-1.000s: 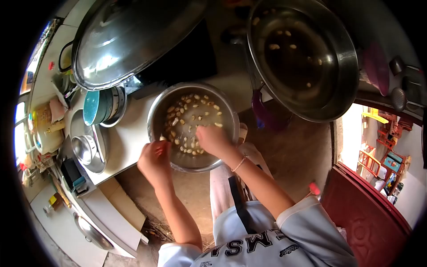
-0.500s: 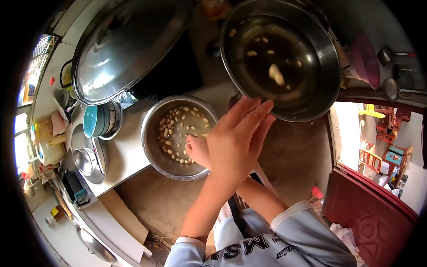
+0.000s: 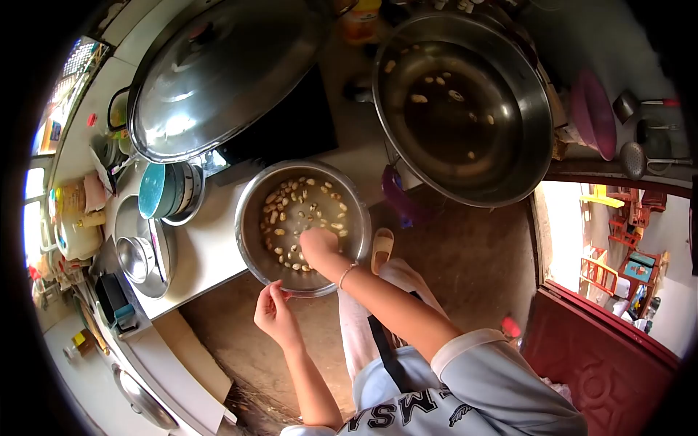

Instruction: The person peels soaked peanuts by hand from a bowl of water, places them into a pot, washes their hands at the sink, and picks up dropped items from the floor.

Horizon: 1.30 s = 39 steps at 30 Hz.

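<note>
A steel basin holds several peanuts, spread around its bottom. My right hand reaches down into this basin, closed, its fingertips hidden beneath it; what they hold does not show. A thin bracelet circles that wrist. At the basin's near rim my left hand is closed, its fingertips pinching at the edge. Farther off to the right, a larger metal basin contains dark liquid with several pale peanuts in it.
A big domed lid leans at the back left. Teal bowls and a small steel pot stand on the white counter. Ladles and a purple basin are at far right. A dark red door is lower right.
My left hand has come back from the larger basin, where it was open with pale pieces dropping beyond it, to the near rim. My right hand stays in the smaller basin.
</note>
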### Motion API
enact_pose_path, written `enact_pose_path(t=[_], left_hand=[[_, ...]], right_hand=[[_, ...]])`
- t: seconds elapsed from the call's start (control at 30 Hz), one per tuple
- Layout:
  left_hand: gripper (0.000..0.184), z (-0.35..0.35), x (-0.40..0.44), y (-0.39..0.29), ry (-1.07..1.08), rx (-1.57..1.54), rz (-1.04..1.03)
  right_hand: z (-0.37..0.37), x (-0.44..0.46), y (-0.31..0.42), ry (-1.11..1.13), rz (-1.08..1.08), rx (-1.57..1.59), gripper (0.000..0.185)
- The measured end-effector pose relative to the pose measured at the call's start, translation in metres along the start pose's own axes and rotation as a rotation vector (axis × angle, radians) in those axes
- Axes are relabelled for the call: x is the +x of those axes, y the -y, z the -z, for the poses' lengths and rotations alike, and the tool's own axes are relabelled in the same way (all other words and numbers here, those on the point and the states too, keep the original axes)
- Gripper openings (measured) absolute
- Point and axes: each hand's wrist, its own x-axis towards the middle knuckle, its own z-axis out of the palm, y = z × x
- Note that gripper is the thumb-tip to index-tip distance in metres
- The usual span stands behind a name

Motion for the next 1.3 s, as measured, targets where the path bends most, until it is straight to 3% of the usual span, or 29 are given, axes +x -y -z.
enact_pose_path(t=[0.1, 0.2, 0.23, 0.3, 0.33, 0.43, 0.6, 0.73, 0.83, 1.0, 1.07, 1.1, 1.17, 1.2, 1.23, 1.3], left_hand=[[0.015, 0.009, 0.004, 0.008, -0.025, -0.024, 0.024], [0.015, 0.012, 0.009, 0.008, -0.027, -0.161, 0.099], [0.015, 0.013, 0.010, 0.007, -0.036, -0.184, 0.105], [0.016, 0.016, 0.013, -0.001, -0.039, -0.219, 0.101], [0.017, 0.016, 0.014, -0.008, -0.046, -0.246, 0.098], [0.017, 0.015, 0.015, -0.037, -0.073, -0.300, 0.040], [0.016, 0.017, 0.013, -0.077, -0.054, -0.243, -0.108], [0.020, 0.012, 0.014, -0.081, -0.045, -0.197, -0.207], [0.020, 0.008, 0.020, -0.067, -0.049, -0.220, -0.107], [0.019, 0.011, 0.022, -0.053, -0.130, -0.153, -0.034], [0.019, 0.010, 0.021, -0.052, -0.125, -0.178, -0.017], [0.018, 0.009, 0.020, -0.051, -0.117, -0.203, -0.004], [0.016, 0.005, 0.020, -0.048, -0.098, -0.222, 0.000], [0.015, 0.002, 0.019, -0.046, -0.077, -0.242, 0.002], [0.015, 0.000, 0.018, -0.044, -0.073, -0.242, 0.005], [0.014, -0.006, 0.018, -0.039, -0.033, -0.187, 0.019]], right_hand=[[0.011, 0.003, -0.001, 0.003, 0.039, 0.005, 0.016], [0.008, 0.001, -0.008, -0.009, 0.158, 0.415, 0.023], [0.018, -0.004, -0.004, 0.025, 0.242, 0.786, 0.022], [0.051, -0.028, -0.003, 0.605, 0.171, 1.524, 0.021], [0.068, -0.040, -0.001, 0.794, 0.262, 1.800, 0.025], [0.123, -0.092, 0.017, 0.810, 0.247, 1.867, 0.023], [0.154, -0.136, 0.024, 0.627, 0.642, 1.817, 0.023], [0.167, -0.145, 0.027, 0.576, 0.563, 1.785, 0.031], [0.168, -0.136, 0.016, 0.768, 0.675, 1.868, 0.034], [0.166, -0.138, 0.014, 0.762, 0.611, 1.943, 0.033], [0.166, -0.138, 0.016, 0.487, 0.324, 2.003, 0.019], [0.163, -0.137, 0.017, 0.489, 0.321, 2.003, 0.019], [0.152, -0.131, 0.013, -0.038, 0.437, 1.383, 0.012], [0.139, -0.118, -0.002, -0.274, 0.587, 0.883, 0.016], [0.125, -0.111, -0.018, -0.276, 0.583, 0.882, 0.016], [0.111, -0.102, -0.041, -0.336, 0.452, -0.029, 0.009]])
